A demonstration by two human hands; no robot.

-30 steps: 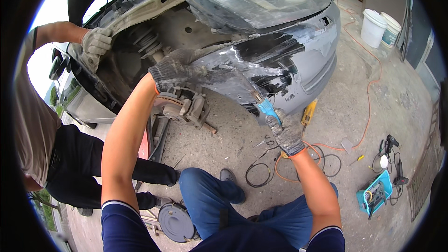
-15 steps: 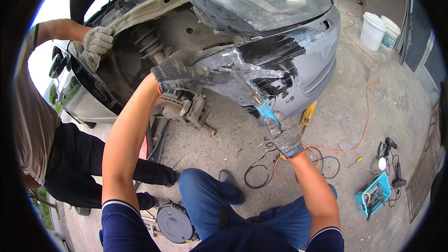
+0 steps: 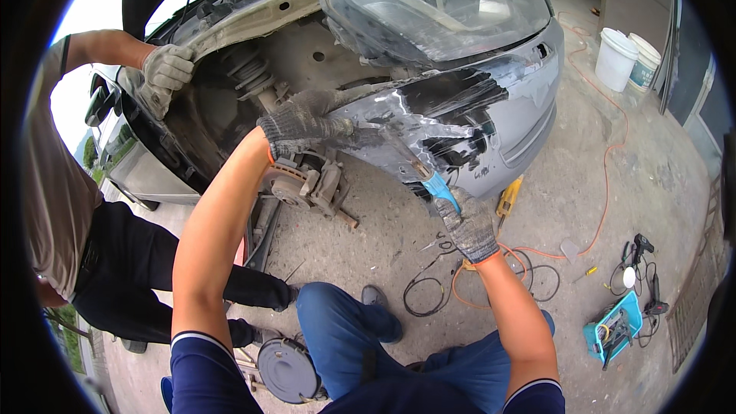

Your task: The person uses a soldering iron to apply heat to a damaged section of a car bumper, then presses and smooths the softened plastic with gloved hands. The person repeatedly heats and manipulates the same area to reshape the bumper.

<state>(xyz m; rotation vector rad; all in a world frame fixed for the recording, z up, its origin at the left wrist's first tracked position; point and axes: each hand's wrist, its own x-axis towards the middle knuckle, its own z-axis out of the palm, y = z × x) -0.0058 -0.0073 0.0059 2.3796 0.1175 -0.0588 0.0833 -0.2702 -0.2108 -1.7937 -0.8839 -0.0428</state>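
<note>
My gloved left hand (image 3: pixel 307 130) grips the upper left end of the grey bumper (image 3: pixel 510 146) beside the open wheel arch, its fingers wrapped over the edge. My gloved right hand (image 3: pixel 465 224) holds a blue-handled tool (image 3: pixel 437 185) whose metal end reaches up to a scuffed, cracked area of the bumper, where black patches (image 3: pixel 445 92) show through grey coating. An exposed brake disc (image 3: pixel 289 186) sits below my left hand, with a suspension strut (image 3: pixel 253 77) behind it. The clouded headlamp (image 3: pixel 437 8) lies above the bumper.
A co-worker (image 3: pixel 65 184) stands at left, a gloved hand (image 3: pixel 169 69) on the bodywork. Two buckets (image 3: pixel 615 60) stand at back right. A yellow tool (image 3: pixel 508 197), coiled hoses (image 3: pixel 429 295), an orange cord, a turquoise tool tray (image 3: pixel 613 328) and a round dark lid (image 3: pixel 287 368) lie on the floor.
The view has shifted slightly, so the car sits a little lower and further right. Both my hands keep their grips, with little visible movement against the bumper.
</note>
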